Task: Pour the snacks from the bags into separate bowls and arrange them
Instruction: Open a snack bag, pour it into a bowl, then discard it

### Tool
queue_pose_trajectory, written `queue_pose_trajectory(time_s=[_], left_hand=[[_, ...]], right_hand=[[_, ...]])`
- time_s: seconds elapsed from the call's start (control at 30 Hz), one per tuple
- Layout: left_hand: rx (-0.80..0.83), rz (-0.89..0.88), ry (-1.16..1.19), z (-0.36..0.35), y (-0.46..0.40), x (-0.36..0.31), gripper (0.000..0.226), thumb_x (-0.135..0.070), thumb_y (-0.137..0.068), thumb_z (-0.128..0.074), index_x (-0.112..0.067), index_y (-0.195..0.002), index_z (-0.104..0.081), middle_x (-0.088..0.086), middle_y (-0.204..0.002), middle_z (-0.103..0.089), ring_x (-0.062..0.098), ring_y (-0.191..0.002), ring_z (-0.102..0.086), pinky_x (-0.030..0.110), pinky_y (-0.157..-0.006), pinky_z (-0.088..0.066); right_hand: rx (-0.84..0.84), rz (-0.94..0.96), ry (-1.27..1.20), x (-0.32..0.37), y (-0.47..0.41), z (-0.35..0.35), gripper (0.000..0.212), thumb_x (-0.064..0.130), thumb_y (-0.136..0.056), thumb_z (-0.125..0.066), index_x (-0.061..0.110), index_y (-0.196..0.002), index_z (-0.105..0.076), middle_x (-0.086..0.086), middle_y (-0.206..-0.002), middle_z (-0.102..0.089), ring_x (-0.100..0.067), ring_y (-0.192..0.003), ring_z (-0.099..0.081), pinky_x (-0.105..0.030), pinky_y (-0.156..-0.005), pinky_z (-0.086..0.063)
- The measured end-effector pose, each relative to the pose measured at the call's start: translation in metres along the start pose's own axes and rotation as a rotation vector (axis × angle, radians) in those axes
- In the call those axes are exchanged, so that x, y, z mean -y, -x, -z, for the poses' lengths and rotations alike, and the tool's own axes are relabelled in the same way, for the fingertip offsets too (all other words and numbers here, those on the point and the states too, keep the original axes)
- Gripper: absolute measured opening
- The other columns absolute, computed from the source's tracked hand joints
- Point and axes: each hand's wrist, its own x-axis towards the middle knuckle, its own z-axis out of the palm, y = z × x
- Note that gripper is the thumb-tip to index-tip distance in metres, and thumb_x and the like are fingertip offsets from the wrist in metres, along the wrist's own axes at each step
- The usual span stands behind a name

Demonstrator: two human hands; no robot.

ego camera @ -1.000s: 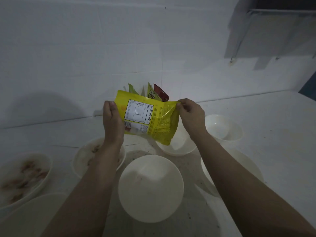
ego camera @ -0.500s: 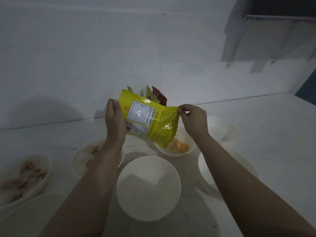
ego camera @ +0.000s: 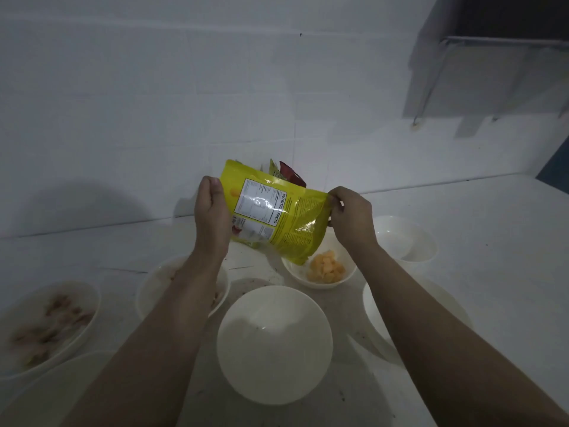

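my left hand [ego camera: 212, 211] grips the left edge of the yellow snack bag [ego camera: 277, 217], fingers curled round it. my right hand [ego camera: 349, 212] pinches the bag's right edge between thumb and fingers. the bag is tilted, its low corner over the far bowl [ego camera: 348, 277], which holds orange snacks [ego camera: 326, 268]. an unfilled white bowl [ego camera: 274, 345] sits nearer on the tabletop [ego camera: 492, 257].

White counter [ego camera: 462, 241] is carrying seven white bowls: one [ego camera: 320, 274] holding orange snacks, two at left [ego camera: 46, 322] [ego camera: 181, 288] holding brownish snacks. Bags [ego camera: 288, 175] are leaning at the wall.
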Motion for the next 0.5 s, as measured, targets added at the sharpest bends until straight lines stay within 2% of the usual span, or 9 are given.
queue_pose_trajectory(time_s=[0.1,0.17,0.33,0.4,0.5], left_hand=[[0.010,0.004,0.013,-0.0004,0.0007,-0.0037,0.035,-0.022,-0.106,-0.029,-0.021,-0.072,-0.028,-0.007,-0.066,-0.028,-0.003,-0.048,-0.033,0.011,-0.046,-0.031],[-0.001,-0.013,0.005,0.0019,-0.0011,-0.0043,0.035,-0.022,-0.106,-0.030,-0.021,-0.071,-0.028,-0.008,-0.067,-0.027,-0.002,-0.049,-0.031,0.011,-0.048,-0.031],[-0.008,0.002,0.008,0.0051,-0.0015,-0.0022,0.036,-0.023,-0.107,-0.030,-0.020,-0.071,-0.028,-0.006,-0.067,-0.027,-0.003,-0.048,-0.033,0.010,-0.045,-0.032],[-0.009,-0.002,-0.007,0.0061,-0.0010,0.0013,0.036,-0.024,-0.106,-0.031,-0.021,-0.071,-0.028,-0.007,-0.068,-0.028,-0.002,-0.051,-0.031,0.015,-0.050,-0.033],[-0.011,0.013,-0.002,0.0067,-0.0015,0.0040,0.036,-0.024,-0.106,-0.031,-0.021,-0.071,-0.028,-0.007,-0.067,-0.028,-0.002,-0.050,-0.031,0.012,-0.048,-0.031]], right_hand=[[0.002,0.029,0.044,0.0032,-0.0022,-0.0004,0.021,-0.001,-0.091,-0.049,0.001,-0.089,-0.070,-0.010,-0.080,-0.066,-0.031,-0.078,-0.063,-0.047,-0.076,-0.054],[0.004,0.031,0.055,0.0053,-0.0040,-0.0002,0.021,0.000,-0.092,-0.049,0.001,-0.091,-0.070,-0.012,-0.083,-0.069,-0.031,-0.080,-0.064,-0.043,-0.077,-0.053],[0.013,0.039,0.031,0.0045,-0.0046,-0.0015,0.020,0.000,-0.092,-0.050,0.003,-0.091,-0.071,-0.005,-0.079,-0.065,-0.031,-0.079,-0.065,-0.046,-0.078,-0.055],[0.001,0.044,0.026,0.0031,-0.0054,-0.0015,0.020,0.000,-0.091,-0.051,0.003,-0.091,-0.071,-0.006,-0.080,-0.066,-0.031,-0.079,-0.065,-0.048,-0.078,-0.055],[0.020,0.024,-0.014,0.0031,-0.0059,-0.0020,0.021,-0.001,-0.090,-0.051,0.005,-0.089,-0.071,-0.002,-0.077,-0.064,-0.031,-0.079,-0.065,-0.050,-0.077,-0.057]])
